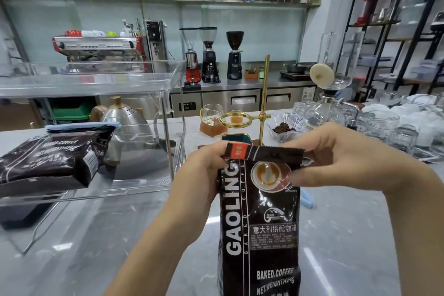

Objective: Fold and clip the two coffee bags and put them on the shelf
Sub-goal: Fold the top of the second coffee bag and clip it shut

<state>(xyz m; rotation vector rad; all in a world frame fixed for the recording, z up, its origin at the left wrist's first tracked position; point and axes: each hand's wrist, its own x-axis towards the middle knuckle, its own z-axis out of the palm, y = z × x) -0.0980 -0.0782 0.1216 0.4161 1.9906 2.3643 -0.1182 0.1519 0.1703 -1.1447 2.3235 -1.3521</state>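
A black coffee bag (pixel 259 228) stands upright on the marble counter in front of me, its top edge folded over toward me. My left hand (pixel 201 175) pinches the left end of the fold. At the right end my right hand (pixel 346 158) pinches the fold, thumb on the bag's front. A second black coffee bag (pixel 52 161) lies on its side on the lower level of the clear acrylic shelf (pixel 96 79) at the left, with a blue clip (pixel 81 125) on its folded top. Another blue clip (pixel 308 199) lies on the counter behind the upright bag, partly hidden.
A silver kettle (pixel 127 122) stands behind the shelf. A brass pour-over stand (pixel 264 103), a glass server of coffee (pixel 212 122) and a glass bowl (pixel 286 130) sit past the bag. Several glasses (pixel 394 132) crowd the counter's right side.
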